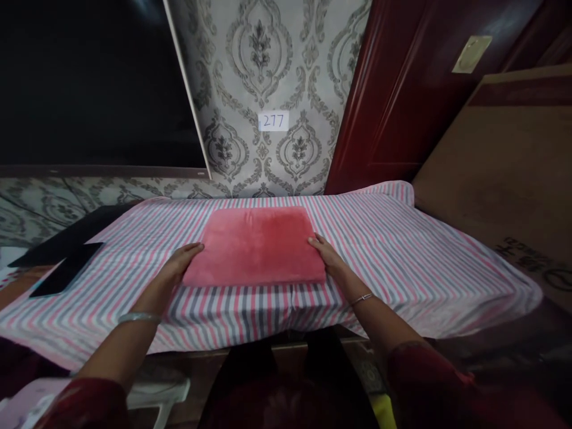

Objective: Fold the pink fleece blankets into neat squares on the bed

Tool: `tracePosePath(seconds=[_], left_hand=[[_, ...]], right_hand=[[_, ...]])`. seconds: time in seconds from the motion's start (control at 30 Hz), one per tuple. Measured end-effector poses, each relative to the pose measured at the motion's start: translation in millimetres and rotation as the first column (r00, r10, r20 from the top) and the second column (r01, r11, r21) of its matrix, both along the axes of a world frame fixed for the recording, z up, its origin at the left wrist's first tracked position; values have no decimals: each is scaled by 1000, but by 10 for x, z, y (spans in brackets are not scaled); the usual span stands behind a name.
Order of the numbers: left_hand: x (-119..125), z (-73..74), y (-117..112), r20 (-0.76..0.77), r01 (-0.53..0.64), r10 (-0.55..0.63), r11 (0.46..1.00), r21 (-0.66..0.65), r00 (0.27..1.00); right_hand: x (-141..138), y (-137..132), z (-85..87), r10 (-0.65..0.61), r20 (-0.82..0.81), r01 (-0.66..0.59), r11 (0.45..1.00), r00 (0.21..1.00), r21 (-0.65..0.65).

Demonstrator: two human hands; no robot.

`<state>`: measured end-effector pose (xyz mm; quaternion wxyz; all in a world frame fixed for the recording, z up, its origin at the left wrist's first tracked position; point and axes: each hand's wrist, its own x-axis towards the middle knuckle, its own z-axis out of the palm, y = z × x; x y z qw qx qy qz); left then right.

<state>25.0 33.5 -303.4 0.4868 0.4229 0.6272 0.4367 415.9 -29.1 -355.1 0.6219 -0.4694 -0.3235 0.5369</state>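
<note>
A coral-pink plush cloth, folded into a flat, thick rectangle, lies on the striped tablecloth near its front edge. My left hand grips the left side of the cloth, thumb on top and the other fingers mostly hidden along the edge. On the opposite side, my right hand holds the right edge in the same way, its thumb resting on the upper surface. A darker patch shows in the pile toward the right half. Whether the cloth is a towel or a small blanket, I cannot tell.
A phone-like black slab lies at the tablecloth's left end. A large dark screen stands behind on the left. A big cardboard box leans at the right. The patterned wall bears a paper label reading 277.
</note>
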Motion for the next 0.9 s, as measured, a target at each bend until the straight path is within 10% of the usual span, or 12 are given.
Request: tracePosePath(seconds=[0.17,0.43,0.63,0.9], left_hand=[[-81,-61,-243,-382,64,64,947,314,922],[-161,11,-664,-686,140,45,967,211,726],[-155,-14,-832,-192,115,-106,993,35,976],[-131,93,-639,336,31,-36,999,18,941]], right_hand=[[126,-245,-70,-32,196,24,999,980,45],[192,-633,-42,-144,706,67,988,693,136],[69,-891,-39,52,552,-1,996,832,-93],[48,-897,119,41,155,-20,991,987,-132]])
